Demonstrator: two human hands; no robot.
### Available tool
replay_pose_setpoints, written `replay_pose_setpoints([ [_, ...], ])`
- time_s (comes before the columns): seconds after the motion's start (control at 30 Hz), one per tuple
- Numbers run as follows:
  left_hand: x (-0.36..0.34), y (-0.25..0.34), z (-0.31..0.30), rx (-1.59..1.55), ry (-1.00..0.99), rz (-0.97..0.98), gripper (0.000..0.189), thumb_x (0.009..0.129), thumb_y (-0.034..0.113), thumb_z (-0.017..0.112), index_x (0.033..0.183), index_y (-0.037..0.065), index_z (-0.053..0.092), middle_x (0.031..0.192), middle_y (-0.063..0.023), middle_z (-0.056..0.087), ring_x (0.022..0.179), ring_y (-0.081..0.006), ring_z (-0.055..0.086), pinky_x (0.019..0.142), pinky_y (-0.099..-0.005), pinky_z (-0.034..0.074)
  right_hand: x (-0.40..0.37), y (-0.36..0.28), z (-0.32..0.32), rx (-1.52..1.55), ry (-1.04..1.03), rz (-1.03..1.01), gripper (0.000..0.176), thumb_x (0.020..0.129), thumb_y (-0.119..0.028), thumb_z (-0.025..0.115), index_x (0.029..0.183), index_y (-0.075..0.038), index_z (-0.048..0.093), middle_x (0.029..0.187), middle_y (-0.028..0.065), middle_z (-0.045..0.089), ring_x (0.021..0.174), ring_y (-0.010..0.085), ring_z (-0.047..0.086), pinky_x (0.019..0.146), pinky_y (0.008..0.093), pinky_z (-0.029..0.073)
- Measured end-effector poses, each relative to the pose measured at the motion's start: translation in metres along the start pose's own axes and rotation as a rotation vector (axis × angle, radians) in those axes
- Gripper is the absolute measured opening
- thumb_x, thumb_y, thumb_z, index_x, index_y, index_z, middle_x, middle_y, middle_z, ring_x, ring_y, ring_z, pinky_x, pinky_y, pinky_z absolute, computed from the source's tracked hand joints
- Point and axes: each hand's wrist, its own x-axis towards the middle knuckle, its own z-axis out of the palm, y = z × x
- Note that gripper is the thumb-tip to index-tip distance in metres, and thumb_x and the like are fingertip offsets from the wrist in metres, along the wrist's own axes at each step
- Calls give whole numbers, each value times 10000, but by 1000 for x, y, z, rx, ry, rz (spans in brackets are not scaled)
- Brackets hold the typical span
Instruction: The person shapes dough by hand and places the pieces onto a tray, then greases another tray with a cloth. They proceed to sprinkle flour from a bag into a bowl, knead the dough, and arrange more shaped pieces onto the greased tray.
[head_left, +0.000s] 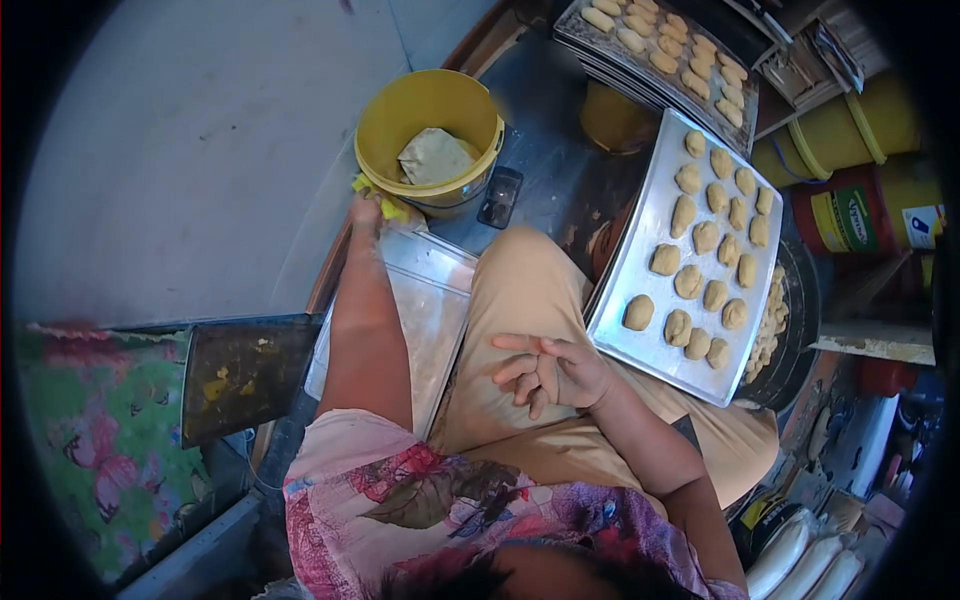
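My left hand (367,210) reaches out beside the yellow bucket (372,165), low on its near side. Its fingers are closed on a bright yellow plastic packet (402,212), which shows on both sides of the hand. Inside the bucket lies a crumpled pale bag or sheet (437,156). My right hand (555,375) hangs over my lap, palm turned up, fingers loosely apart with nothing in them. To its right, a metal tray (640,365) rests tilted near my knee, with rows of shaped dough pieces (705,237) on it.
A dark phone-like object (500,197) lies beside the bucket. Another metal tray (425,290) sits under my left arm. Stacked trays with oblong dough pieces (663,62) stand at the back. A black basin (800,345) with small dough lumps sits at right, near stacked buckets (850,130).
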Motion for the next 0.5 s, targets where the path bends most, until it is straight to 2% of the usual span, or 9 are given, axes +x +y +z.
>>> replay_pose_setpoints([
  [0.03,-38,24,6,89,31,-17,467,855,142,604,1283,60,435,1048,-112,603,795,-242,605,631,-372,487,1,-1,-1,9,-5,-4,629,952,-432,422,1450,-95,237,1242,174,537,939,258,624,705,402,563],
  [0.13,-52,17,6,90,-57,80,474,831,104,619,1264,35,440,1068,-112,585,879,-227,598,669,-337,494,0,-4,-2,0,-14,-10,637,948,-432,435,1450,-96,232,1255,177,523,943,258,622,709,409,563],
  [0.27,-69,-8,-7,-180,-164,407,545,765,-5,643,1275,-37,452,1159,-124,568,1013,-231,561,944,-327,414,-10,-7,12,-166,69,-30,645,942,-408,468,1451,-96,223,1272,182,503,948,241,621,708,418,563],
  [0.3,-86,-16,-5,-121,-97,365,545,772,-1,639,1282,-35,450,1180,-126,557,1017,-230,558,945,-329,411,-15,-9,18,-224,78,-34,646,934,-386,498,1447,-96,233,1280,184,493,948,228,622,711,410,570],
  [0.37,-120,-31,-25,20,84,285,544,786,7,631,1296,-30,446,1223,-131,536,1024,-229,552,948,-333,406,-32,-11,30,-274,76,-75,666,924,-339,519,1442,-46,221,1277,204,495,968,260,626,699,411,582],
  [0.4,-135,-44,-39,58,11,246,538,803,79,647,1300,-3,460,1256,-132,514,1020,-219,541,915,-321,422,-39,-10,34,-300,57,-75,676,919,-316,530,1440,-22,215,1275,215,496,978,276,628,693,411,588],
  [0.43,-176,-33,-40,60,52,50,525,799,139,664,1281,26,486,1207,-133,538,994,-208,533,858,-298,433,-46,-8,36,-314,58,-80,704,901,-316,555,1432,2,220,1273,229,491,989,300,623,682,416,591],
  [0.47,-181,-66,-57,81,23,-43,518,793,184,677,1262,44,508,1186,-135,549,957,-211,536,818,-302,436,-52,-1,33,-285,33,-125,709,897,-316,559,1431,5,221,1272,230,492,988,307,623,678,415,591],
  [0.5,-174,-118,-74,109,85,-41,499,781,184,689,1232,37,533,1119,-139,578,949,-233,539,832,-332,435,-58,3,29,-262,6,-162,713,894,-316,564,1429,8,222,1270,232,492,987,315,623,673,414,592],
])
